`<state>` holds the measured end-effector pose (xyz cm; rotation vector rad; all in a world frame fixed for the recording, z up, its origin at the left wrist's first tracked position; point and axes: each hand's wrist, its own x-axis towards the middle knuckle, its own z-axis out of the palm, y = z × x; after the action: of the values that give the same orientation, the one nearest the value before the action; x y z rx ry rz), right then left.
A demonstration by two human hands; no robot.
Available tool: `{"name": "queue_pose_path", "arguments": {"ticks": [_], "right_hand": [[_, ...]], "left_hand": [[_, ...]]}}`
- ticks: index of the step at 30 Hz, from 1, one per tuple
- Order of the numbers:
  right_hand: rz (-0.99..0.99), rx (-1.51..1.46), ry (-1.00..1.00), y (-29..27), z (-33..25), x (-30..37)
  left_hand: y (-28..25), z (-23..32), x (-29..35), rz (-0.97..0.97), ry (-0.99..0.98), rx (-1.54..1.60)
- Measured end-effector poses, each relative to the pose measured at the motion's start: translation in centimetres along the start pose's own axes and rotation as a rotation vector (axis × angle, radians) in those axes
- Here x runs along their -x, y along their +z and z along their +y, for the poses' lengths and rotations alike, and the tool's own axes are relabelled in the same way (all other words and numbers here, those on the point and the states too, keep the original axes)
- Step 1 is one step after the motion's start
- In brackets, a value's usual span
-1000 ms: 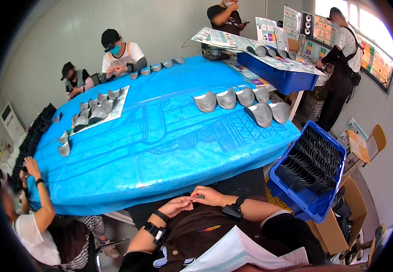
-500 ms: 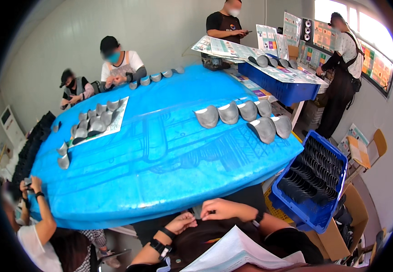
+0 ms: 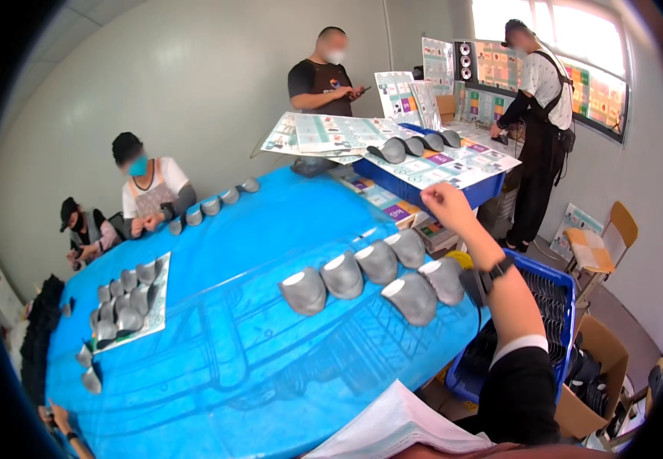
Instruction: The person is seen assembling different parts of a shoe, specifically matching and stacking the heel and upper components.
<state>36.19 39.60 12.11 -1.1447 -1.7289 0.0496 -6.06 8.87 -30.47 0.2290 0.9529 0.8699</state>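
Observation:
My right arm stretches forward, and my right hand (image 3: 446,205) hovers by the near edge of a printed board (image 3: 484,164). Its fingers are bent into a pinch; what they hold, if anything, is too small to make out. On that board lies a row of grey curved cup-shaped pieces (image 3: 392,151). Nearer to me, left of my forearm, more grey cup-shaped pieces (image 3: 410,298) stand in two short rows on the blue-covered table (image 3: 285,229). My left hand is out of view.
A blue crate (image 3: 568,306) of black curved pieces stands right of the table, beside an open carton (image 3: 610,348). Another blue crate (image 3: 484,191) supports the printed board. Several people work around; one co-worker's hand (image 3: 57,417) is at the lower left.
My right hand has gone from beside my left hand, low in front of me, out to the printed board. My left hand has dropped out of view. The view has shifted right.

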Motion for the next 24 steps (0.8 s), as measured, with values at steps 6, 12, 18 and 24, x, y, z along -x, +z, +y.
{"name": "queue_pose_path", "arguments": {"ticks": [6,12,18,24], "right_hand": [[-0.214,0.521,-0.009,4.1,5.3,-9.0],[-0.278,0.903,0.008,7.6,6.1,-8.8],[-0.311,1.012,-0.167,7.6,5.9,-7.1],[-0.39,1.016,-0.172,3.0,5.1,-4.2]], "left_hand": [[4.8,4.6,-0.9,0.027,0.045,0.085],[6.4,5.4,-2.5,0.035,0.027,0.097],[6.9,5.9,-3.7,0.04,0.019,0.107],[7.8,6.7,-4.2,0.033,0.01,0.092]]}}
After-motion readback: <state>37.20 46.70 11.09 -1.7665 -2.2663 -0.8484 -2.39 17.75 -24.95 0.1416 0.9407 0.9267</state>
